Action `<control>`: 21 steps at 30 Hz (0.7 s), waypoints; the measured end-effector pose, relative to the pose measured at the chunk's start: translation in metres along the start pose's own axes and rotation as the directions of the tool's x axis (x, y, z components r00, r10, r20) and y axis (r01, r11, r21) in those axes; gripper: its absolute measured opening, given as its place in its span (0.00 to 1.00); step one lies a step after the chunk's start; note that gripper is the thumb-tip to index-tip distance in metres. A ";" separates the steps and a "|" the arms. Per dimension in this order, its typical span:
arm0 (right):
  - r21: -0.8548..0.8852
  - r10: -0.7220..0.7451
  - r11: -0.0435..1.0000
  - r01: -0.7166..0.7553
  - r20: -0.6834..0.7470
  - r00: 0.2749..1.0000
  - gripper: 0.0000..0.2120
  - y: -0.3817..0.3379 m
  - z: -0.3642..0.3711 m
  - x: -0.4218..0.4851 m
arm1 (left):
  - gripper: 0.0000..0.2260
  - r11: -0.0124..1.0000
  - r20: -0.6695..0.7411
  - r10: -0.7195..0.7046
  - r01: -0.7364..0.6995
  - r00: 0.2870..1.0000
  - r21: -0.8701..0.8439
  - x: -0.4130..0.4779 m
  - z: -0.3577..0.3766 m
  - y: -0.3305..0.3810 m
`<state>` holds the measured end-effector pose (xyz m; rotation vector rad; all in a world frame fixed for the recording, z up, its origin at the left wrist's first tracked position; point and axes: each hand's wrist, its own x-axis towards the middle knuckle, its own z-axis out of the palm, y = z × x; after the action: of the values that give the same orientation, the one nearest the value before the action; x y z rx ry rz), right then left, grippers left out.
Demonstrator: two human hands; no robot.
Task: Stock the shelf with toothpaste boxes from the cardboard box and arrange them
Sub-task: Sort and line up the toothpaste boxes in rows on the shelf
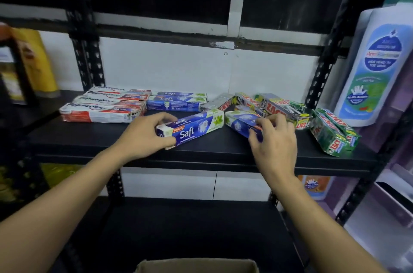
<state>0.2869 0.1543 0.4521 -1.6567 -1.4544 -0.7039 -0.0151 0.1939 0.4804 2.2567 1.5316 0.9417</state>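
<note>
Toothpaste boxes are spread across the black shelf (89, 136). One blue Safi box (192, 128), marked "Safi" in white with an orange tag that cannot be read, is gripped at its near end by the left hand (145, 136), thumb on top and fingers curled round the end flap; the box lies flat on the shelf, angled away to the right. A second blue and green box (240, 122), print too blurred to read, is pinched at its near end by the fingertips of the right hand (276, 142), fingers bent and close together; it lies on the shelf just right of the first.

Behind the left hand, two more Safi boxes (176, 100) are stacked flat near the back wall. To their left, four Pepsodent boxes (100, 105), red and white, are laid side by side, "Pepsodent" readable on each. To the right, a loose pile of grey and green Zact boxes (268, 105) is seen, "ZACT" in red; the count cannot be told. At the shelf's right end, two green Zact boxes (333, 136) are set together, angled toward the front edge.

A white bottle (375, 67) with a blue label stands on the next rack to the right. The rim of a cardboard box (196, 265) shows at the bottom edge.
</note>
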 end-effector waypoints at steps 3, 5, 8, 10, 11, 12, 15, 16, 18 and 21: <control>-0.072 -0.005 0.997 0.010 0.067 0.998 0.12 -0.006 0.012 0.002 | 0.19 0.999 0.010 -0.012 0.012 1.000 -0.036 -0.004 -0.010 -0.011; -0.185 0.015 0.982 0.019 0.178 0.984 0.16 -0.014 0.019 0.005 | 0.19 0.999 0.007 -0.009 0.010 1.000 -0.047 -0.006 -0.015 -0.016; -0.257 0.053 0.966 0.020 0.275 0.960 0.21 -0.027 0.023 0.016 | 0.17 0.997 -0.003 -0.015 0.015 1.000 -0.069 -0.007 -0.019 -0.020; -0.198 0.017 0.979 0.045 0.301 0.953 0.20 -0.034 0.022 0.031 | 0.17 0.992 -0.005 -0.045 0.044 0.999 -0.117 -0.005 -0.019 -0.025; -0.142 -0.017 0.988 0.068 0.330 0.944 0.19 -0.037 0.022 0.041 | 0.17 0.986 -0.007 -0.069 0.067 0.998 -0.153 -0.003 -0.019 -0.026; -0.071 -0.058 0.993 0.090 0.367 0.928 0.17 -0.040 0.024 0.052 | 0.17 0.977 -0.012 -0.092 0.088 0.996 -0.192 0.000 -0.018 -0.027; 0.155 -0.171 0.982 0.109 0.477 0.862 0.14 -0.048 0.035 0.085 | 0.16 0.955 -0.030 -0.131 0.118 0.991 -0.273 0.004 -0.011 -0.028; 0.205 -0.199 0.973 0.105 0.518 0.832 0.14 -0.051 0.040 0.096 | 0.16 0.951 -0.042 -0.132 0.114 0.990 -0.288 0.005 -0.009 -0.028; 0.250 -0.256 0.960 0.125 0.603 0.756 0.16 -0.055 0.051 0.111 | 0.16 0.952 -0.061 -0.128 0.105 0.990 -0.287 0.004 -0.006 -0.031; 0.286 -0.377 0.926 0.247 0.650 0.660 0.18 -0.060 0.071 0.128 | 0.17 0.947 -0.039 -0.120 0.103 0.992 -0.303 0.003 -0.009 -0.034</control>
<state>0.2443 0.2830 0.5335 -1.6161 -2.3148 -0.0752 -0.0448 0.2093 0.4697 1.9267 1.4110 1.1300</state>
